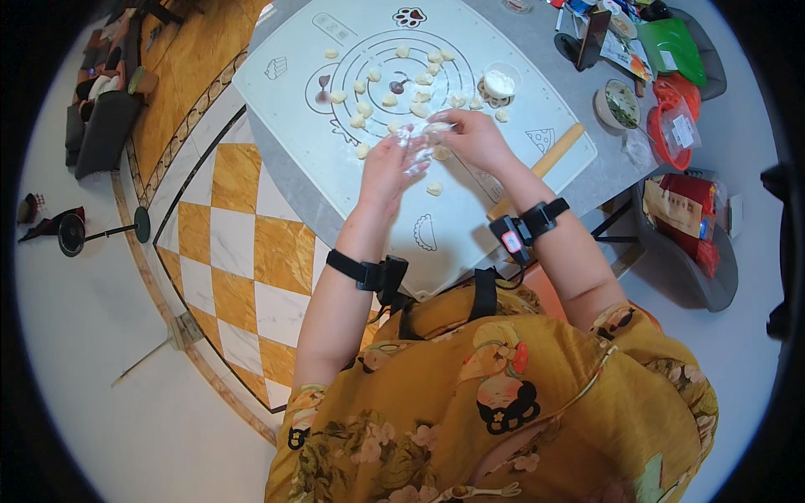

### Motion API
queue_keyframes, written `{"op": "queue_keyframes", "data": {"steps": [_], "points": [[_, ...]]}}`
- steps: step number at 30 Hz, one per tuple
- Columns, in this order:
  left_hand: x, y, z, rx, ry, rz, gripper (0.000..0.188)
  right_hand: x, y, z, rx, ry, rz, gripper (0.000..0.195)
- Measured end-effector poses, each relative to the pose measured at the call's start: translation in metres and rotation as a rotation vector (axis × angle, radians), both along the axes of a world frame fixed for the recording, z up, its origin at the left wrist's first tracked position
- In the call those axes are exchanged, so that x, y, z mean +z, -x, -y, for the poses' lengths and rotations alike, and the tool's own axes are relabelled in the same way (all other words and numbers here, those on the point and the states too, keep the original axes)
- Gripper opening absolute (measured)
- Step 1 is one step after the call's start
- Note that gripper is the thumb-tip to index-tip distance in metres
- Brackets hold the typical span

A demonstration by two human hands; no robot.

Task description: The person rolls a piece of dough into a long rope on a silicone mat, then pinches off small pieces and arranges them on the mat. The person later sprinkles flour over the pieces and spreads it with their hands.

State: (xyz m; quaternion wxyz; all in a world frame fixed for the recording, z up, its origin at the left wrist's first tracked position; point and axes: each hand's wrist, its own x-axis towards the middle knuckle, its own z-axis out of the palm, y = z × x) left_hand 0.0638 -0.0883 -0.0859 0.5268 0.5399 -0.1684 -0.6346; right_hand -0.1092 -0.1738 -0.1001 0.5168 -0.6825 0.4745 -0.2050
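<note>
My right hand pinches a small piece of white dough at its fingertips, above a pale silicone kneading mat. Right beside it is my left hand, its spread fingers coated in flour and nothing plainly held in them. Several small dough pieces lie scattered over the mat's printed circles, one of them a dough lump near the centre. Closer to me rests a lone dough piece. A small tub of flour stands to the right, and a wooden rolling pin lies diagonally beyond my right forearm.
On the grey table, a bowl with green leaves stands at the right, near a red plastic basket. A phone stands upright by food packets. A grey chair holding bags is at the table's right side.
</note>
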Motion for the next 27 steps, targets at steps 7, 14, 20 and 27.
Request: {"op": "queue_keyframes", "data": {"steps": [7,14,20,27], "points": [[-0.055,-0.066,-0.037,-0.279,0.175,1.547,0.067,-0.062,0.034,-0.049,-0.013,0.405,-0.417,0.054],[-0.064,-0.098,0.002,-0.543,0.230,1.737,0.097,-0.039,-0.064,-0.090,0.210,0.598,-0.605,0.066],[-0.069,-0.157,0.097,-0.300,0.150,1.595,0.087,-0.043,-0.048,-0.035,-0.153,0.556,-0.781,0.061],[-0.069,-0.107,0.081,-0.770,0.697,1.293,0.071,-0.026,-0.084,-0.090,-0.060,0.453,-0.685,0.062]]}}
